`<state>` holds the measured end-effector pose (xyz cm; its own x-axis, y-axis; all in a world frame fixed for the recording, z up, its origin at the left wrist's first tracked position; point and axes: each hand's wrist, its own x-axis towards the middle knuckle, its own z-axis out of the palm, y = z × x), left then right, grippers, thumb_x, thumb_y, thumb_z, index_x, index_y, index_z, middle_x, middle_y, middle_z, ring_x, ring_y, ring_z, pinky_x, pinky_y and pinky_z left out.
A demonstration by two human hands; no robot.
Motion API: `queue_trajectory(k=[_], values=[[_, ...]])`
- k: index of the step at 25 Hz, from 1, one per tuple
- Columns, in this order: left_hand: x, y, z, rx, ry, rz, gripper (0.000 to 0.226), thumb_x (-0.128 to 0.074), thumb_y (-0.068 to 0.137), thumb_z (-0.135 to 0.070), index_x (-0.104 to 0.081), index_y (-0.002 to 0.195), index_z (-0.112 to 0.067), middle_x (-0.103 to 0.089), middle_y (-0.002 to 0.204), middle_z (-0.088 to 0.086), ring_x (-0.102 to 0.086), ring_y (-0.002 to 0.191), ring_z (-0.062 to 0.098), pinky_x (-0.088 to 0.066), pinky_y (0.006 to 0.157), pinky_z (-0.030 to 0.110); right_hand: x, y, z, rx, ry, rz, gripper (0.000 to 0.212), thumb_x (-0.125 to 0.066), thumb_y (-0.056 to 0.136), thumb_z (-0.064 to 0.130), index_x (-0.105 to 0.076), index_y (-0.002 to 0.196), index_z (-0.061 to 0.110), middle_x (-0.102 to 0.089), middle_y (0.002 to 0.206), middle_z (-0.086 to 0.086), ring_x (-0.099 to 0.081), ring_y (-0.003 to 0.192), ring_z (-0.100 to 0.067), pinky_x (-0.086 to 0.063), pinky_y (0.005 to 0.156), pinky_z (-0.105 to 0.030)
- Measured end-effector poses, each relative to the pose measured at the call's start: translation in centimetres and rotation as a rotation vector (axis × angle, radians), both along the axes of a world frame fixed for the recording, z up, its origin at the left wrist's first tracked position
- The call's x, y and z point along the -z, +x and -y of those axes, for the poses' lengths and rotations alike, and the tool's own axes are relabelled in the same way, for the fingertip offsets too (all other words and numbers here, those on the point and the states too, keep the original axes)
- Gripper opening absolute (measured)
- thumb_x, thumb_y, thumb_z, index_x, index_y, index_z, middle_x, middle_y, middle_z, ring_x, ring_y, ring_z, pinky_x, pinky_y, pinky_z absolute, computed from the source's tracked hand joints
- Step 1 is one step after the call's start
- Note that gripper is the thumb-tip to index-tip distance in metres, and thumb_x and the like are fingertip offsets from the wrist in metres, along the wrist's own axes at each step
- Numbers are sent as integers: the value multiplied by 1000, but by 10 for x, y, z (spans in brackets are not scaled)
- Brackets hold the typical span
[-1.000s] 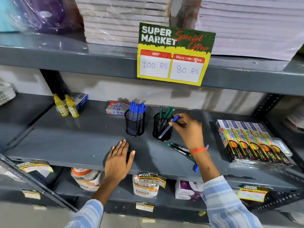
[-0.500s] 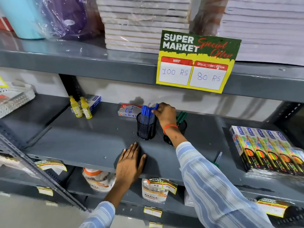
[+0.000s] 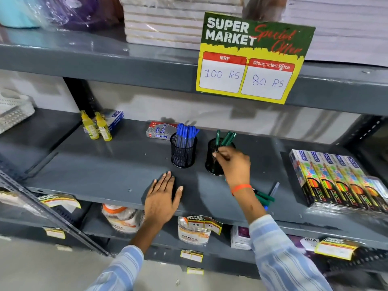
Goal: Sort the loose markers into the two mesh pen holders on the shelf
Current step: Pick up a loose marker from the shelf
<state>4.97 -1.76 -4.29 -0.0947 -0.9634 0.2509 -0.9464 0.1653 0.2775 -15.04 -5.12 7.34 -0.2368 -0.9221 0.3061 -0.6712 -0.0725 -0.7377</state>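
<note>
- Left hand [image 3: 162,199] flat on the front edge of the grey shelf [image 3: 100,175], palm down, fingers spread, gripping nothing.
- Just right of the right wrist, near the shelf's front: loose markers [image 3: 265,196] lying in a small pile, green caps showing plus one clear-barrelled (part hidden by the forearm).
- Right hand [image 3: 234,164] over the front of the right mesh holder [image 3: 212,162], fingers curled loosely; impossible to tell whether anything sits in the grip.
- Behind that hand's fingers: green markers [image 3: 226,138] standing in the right mesh holder, leaning right.
- Left of the right hand, beyond the left hand: left mesh holder [image 3: 183,153] filled with blue-capped markers [image 3: 186,133], upright.
- Far right of the right hand: a row of boxed colour sets [image 3: 336,177].
</note>
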Motion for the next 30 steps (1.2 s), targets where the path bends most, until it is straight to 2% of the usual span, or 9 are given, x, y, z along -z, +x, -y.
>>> queue_trajectory(k=[5, 8, 11, 14, 16, 18, 20, 25, 30], values=[[2, -1, 1, 9, -8, -9, 68, -20, 93, -53, -51, 129, -4, -49, 138, 12, -41, 130, 24, -27, 110, 42, 29, -62, -44, 130, 165, -69, 12, -72, 76, 7, -70, 87, 3, -75, 88, -21, -69, 89, -35, -54, 83, -46], [3, 0, 1, 10, -11, 1, 67, -21, 93, -52, -50, 130, -4, -48, 139, 12, -40, 131, 25, -26, 110, 42, 37, -89, -58, 192, 260, -214, 10, -62, 79, -1, -70, 85, 1, -73, 89, -27, -64, 89, -43, -50, 79, -44], [3, 0, 1, 5, -14, 3, 66, -21, 93, -52, -48, 131, -4, -47, 139, 13, -39, 131, 25, -26, 111, 42, 52, -113, -69, 92, 245, -298, 22, -58, 70, -16, -72, 75, 1, -72, 83, -26, -65, 82, -43, -51, 78, -39], [3, -1, 0, 6, -17, -6, 67, -21, 93, -52, -49, 131, -4, -47, 139, 13, -39, 132, 25, -25, 111, 42, 67, -130, -74, -12, 283, -396, 30, -60, 66, -21, -73, 75, 4, -68, 90, -24, -60, 90, -44, -38, 84, -29], [3, 0, 0, 6, -20, -16, 67, -21, 92, -52, -49, 131, -5, -47, 140, 12, -38, 132, 25, -25, 111, 42, 69, -134, -76, -70, 366, -454, 30, -60, 70, -18, -74, 83, 5, -62, 101, -22, -54, 99, -41, -27, 83, -19], [3, 0, 1, 4, -17, -20, 67, -21, 92, -52, -49, 131, -5, -46, 140, 12, -37, 133, 25, -25, 112, 42, 69, -135, -78, -118, 376, -494, 28, -61, 73, -15, -73, 88, 5, -58, 106, -20, -48, 102, -39, -24, 86, -19], [3, 0, 1, 4, -16, -20, 67, -21, 92, -52, -49, 131, -5, -46, 140, 12, -37, 132, 25, -25, 112, 42, 67, -136, -79, -150, 327, -499, 26, -65, 73, -12, -74, 88, 7, -57, 105, -20, -46, 101, -38, -29, 87, -24], [3, 0, 0, 6, -16, -18, 66, -22, 92, -52, -49, 130, -4, -47, 139, 13, -38, 132, 26, -25, 111, 42, 64, -134, -74, -261, 198, -547, 17, -75, 72, 11, -75, 87, 18, -58, 104, -16, -45, 99, -30, -43, 86, -34], [2, 1, 1, 5, -9, -19, 69, -20, 92, -53, -48, 131, -5, -46, 140, 12, -37, 132, 25, -24, 111, 42, 63, -121, -70, -279, 121, -433, 15, -71, 77, 19, -73, 90, 25, -59, 102, -12, -44, 88, -26, -41, 82, -34]])
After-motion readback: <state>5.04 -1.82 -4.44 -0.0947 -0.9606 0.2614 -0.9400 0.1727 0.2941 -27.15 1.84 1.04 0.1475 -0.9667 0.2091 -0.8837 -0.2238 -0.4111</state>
